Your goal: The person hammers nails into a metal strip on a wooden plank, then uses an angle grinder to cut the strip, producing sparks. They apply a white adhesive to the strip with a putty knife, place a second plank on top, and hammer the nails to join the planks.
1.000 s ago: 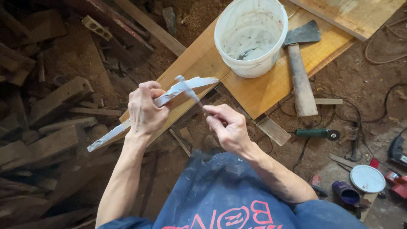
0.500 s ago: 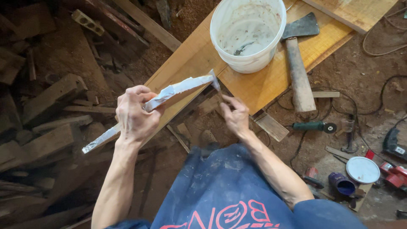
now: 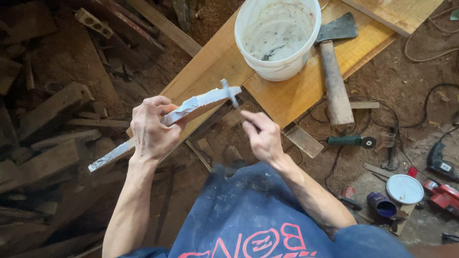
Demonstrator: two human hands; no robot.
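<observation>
head view, looking straight down: the left hand (image 3: 152, 131) is wrapped around a long, thin wooden strip (image 3: 167, 119) smeared with white paste, fingers curled over its middle so the strip runs slantwise, one end poking out below and to the outside of the left wrist, the other end reaching up toward the right hand. the right hand (image 3: 262, 136) is pinched shut on the handle of a small thin tool (image 3: 231, 93), thumb and fingertips pressed together; the tool's whitened tip lies across the upper end of the strip, touching it. just beyond both hands lies a yellowish wooden plank (image 3: 287, 91) set at an angle over the dirt floor, and on it, straight ahead of the right hand, stands a white plastic bucket (image 3: 277, 36) streaked with paste inside. beside the bucket, further to the right-hand side, a hatchet (image 3: 334, 71) with a wooden handle lies on the same plank, its head away from the person. out past the right forearm the ground holds a green-handled tool (image 3: 351, 141), a round white lid (image 3: 404, 189), a small dark blue pot (image 3: 382, 204), and black cables (image 3: 420, 110). on the far side of the left hand is a heap of grey scrap wood (image 3: 52, 119). nearest the camera, between the forearms, is a blue apron (image 3: 248, 215) with pink print.
</observation>
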